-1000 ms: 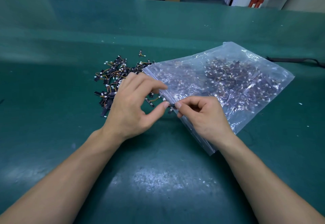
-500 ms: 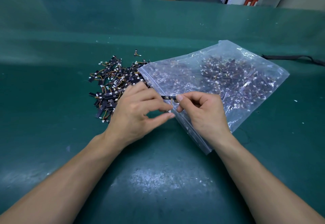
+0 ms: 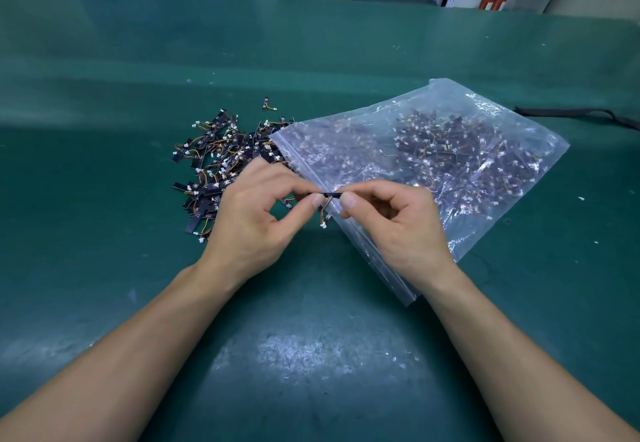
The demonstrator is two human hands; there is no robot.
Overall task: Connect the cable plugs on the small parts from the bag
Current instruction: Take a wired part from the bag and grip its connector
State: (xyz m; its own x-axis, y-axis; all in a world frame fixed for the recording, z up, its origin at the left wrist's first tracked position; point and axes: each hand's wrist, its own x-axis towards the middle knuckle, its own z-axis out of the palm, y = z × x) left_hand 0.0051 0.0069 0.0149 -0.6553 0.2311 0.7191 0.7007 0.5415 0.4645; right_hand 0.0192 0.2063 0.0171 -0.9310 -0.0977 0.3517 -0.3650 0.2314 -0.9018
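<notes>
Head view shows a green surface [image 3: 104, 251]. On the left lies a pile of small parts [image 3: 214, 164], black strips with thin wires and white plugs. Next comes the left hand [image 3: 252, 223]; its grip is narrow and pinches one end of a small black part [image 3: 329, 194], held up off the surface. A little white plug [image 3: 323, 225] hangs loose under it on thin wires. The right hand [image 3: 398, 226] pinches the other end. Farther right lies the clear bag [image 3: 485, 171], full of more parts. I think the plug could go in crooked, because it is tiny and dangles. A hard tug could hurt the wires.
</notes>
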